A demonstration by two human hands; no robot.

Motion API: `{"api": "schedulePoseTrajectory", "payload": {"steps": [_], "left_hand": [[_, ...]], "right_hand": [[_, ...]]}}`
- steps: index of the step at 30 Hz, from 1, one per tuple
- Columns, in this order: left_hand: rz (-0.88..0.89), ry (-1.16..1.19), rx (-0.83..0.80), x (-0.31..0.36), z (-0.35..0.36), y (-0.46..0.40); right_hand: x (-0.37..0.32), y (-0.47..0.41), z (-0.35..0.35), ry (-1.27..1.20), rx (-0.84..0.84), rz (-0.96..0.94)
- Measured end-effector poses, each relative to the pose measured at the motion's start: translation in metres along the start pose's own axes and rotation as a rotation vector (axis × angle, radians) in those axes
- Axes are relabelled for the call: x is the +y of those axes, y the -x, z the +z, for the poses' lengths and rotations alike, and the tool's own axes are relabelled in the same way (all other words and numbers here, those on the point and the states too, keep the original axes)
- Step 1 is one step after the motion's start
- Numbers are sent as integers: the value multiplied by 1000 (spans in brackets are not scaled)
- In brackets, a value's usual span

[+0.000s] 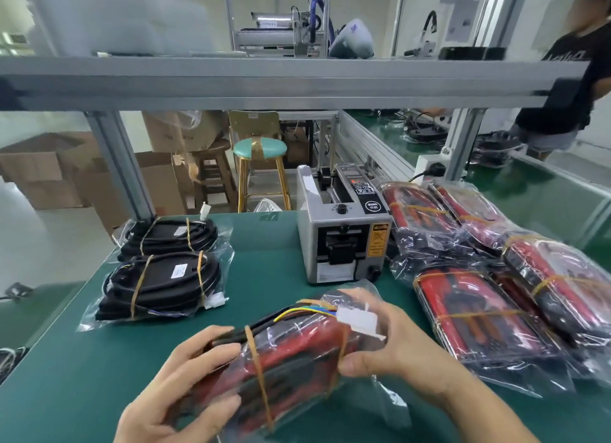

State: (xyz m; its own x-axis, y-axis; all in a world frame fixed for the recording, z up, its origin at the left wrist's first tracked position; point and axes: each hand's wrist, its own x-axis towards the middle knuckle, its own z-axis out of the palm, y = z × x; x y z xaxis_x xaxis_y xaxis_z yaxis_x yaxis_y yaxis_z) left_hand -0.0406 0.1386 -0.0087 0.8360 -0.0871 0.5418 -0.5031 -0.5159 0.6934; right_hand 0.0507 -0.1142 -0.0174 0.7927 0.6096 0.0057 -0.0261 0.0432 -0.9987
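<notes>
Above the green table (82,360) I hold a red and black cable bundle (291,360), tied with rubber bands and half inside a clear plastic bag. My left hand (185,386) grips its near left end, fingers curled over the top. My right hand (390,340) holds the right end, thumb underneath and fingers over the bag beside a white connector (360,320) with coloured wires.
A grey tape dispenser (340,231) stands at the table's middle. Two bagged black cable bundles (165,277) lie at the left, several bagged red bundles (496,277) at the right. An aluminium shelf rail (297,79) crosses overhead. Stools, cartons and a person stand beyond.
</notes>
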Motion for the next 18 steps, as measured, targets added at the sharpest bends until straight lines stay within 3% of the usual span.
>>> {"api": "schedulePoseTrajectory", "payload": {"steps": [2,4,8,12,18], "left_hand": [[-77,4,42,5,-7,6],[-113,-192,30,13,-9,2],[43,-615,-113,37,8,-19],[75,-634,-105,43,29,-22],[73,-649,-50,42,49,-16]], "right_hand": [[4,2,7,-9,-2,-41],[11,5,16,-26,29,-44],[17,9,31,-36,2,-12],[-6,24,19,196,-48,15],[-38,39,21,556,125,-217]]}}
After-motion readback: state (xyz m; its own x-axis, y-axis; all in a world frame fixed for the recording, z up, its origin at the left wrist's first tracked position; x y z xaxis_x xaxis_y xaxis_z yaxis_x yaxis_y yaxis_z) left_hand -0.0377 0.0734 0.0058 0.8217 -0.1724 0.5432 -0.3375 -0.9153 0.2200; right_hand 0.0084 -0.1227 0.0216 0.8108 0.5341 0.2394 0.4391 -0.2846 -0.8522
